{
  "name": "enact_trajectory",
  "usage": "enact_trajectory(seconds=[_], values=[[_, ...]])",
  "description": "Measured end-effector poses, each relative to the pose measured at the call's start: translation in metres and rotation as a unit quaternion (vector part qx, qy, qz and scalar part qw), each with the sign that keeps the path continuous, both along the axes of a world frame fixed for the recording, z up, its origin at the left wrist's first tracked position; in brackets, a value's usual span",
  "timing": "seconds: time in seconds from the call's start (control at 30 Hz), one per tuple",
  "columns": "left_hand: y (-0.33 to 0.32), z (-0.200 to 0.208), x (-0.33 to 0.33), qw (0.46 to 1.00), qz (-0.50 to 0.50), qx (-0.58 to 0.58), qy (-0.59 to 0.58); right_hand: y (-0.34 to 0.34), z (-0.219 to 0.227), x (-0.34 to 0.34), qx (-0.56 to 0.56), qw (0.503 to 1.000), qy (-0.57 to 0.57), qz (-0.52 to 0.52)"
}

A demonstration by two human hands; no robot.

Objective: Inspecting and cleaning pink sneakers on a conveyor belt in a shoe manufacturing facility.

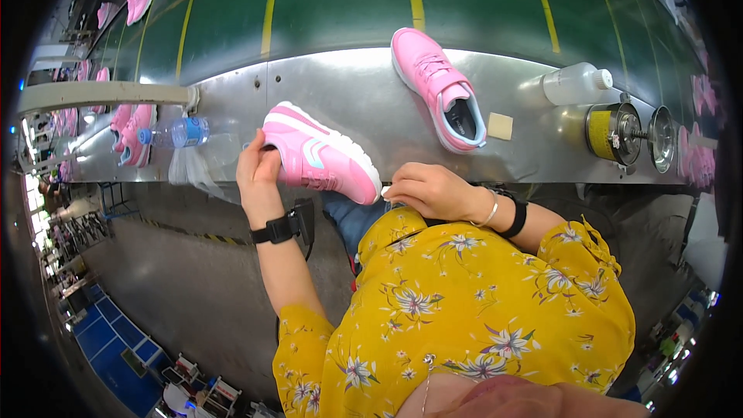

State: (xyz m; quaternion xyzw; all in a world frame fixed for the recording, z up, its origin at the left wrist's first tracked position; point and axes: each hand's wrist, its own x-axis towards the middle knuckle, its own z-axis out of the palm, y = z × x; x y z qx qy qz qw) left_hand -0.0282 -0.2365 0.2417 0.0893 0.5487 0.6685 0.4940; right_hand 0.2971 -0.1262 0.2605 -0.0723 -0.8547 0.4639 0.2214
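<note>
A pink shoe [319, 156] with a white sole and pale blue stripes lies tilted on its side, sole edge facing up. My left hand [259, 166] grips it by the heel end, fingers closed around the opening. Close to the toe, my right hand [435, 190] is closed, pinching a small white piece [386, 193] whose kind I cannot make out. Farther off to the right, a second pink shoe [432, 81] rests upright on the metal bench [333, 81], its strap fastened. Beside its heel lies a small cream square pad [501, 126].
A white plastic bottle [571, 83] and a metal can [611, 134] with a round lid [660, 139] stand at the right. A water bottle [186, 132], a clear bag [195, 174] and pink shoes [135, 136] are left. Beyond runs a green conveyor belt [340, 0].
</note>
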Motion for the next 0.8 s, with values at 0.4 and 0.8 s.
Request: enact_trajectory(seconds=[0.4, 0.8], values=[[0.054, 0.141, 0.117, 0.781, -0.430, -0.012, 0.454, 0.084, 0.009, 0.099, 0.125, 0.868, 0.068, -0.477], [0.068, 0.041, 0.173, 0.619, -0.403, 0.110, 0.665, 0.071, 0.004, 0.085, 0.187, 0.930, 0.046, -0.315]])
